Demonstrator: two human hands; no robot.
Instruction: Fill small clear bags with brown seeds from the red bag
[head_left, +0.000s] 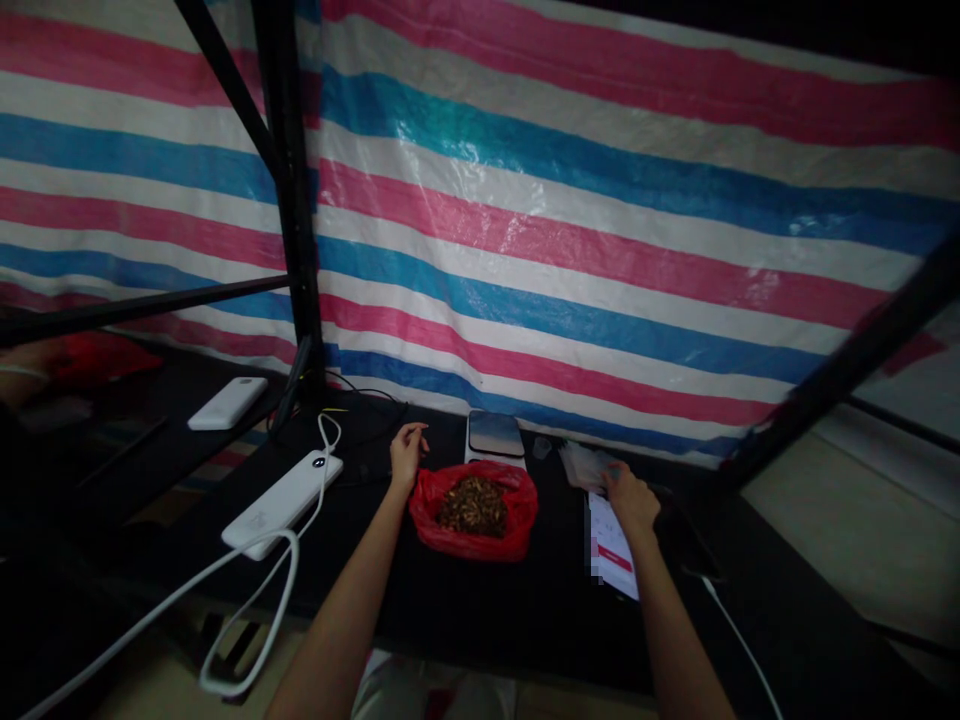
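A red plastic bag [450, 535] lies open on the black table [487, 610], holding a heap of small brown pieces [472, 505]. My left hand [407, 455] rests beside the bag's left rim with loosely curled fingers and nothing in it. My right hand [628, 497] is to the right of the bag, fingers closed on a bundle of clear plastic bags [585, 465], above a white sheet with red print [613, 545]. A small scale with a shiny plate [495, 435] stands just behind the red bag.
A white power bank [283, 503] with a white cable [247, 600] lies left of my left hand; another white power bank [227, 402] sits farther back left. A black upright post [292, 200] and a striped tarp [600, 230] close the back. A dark phone [686, 540] lies at right.
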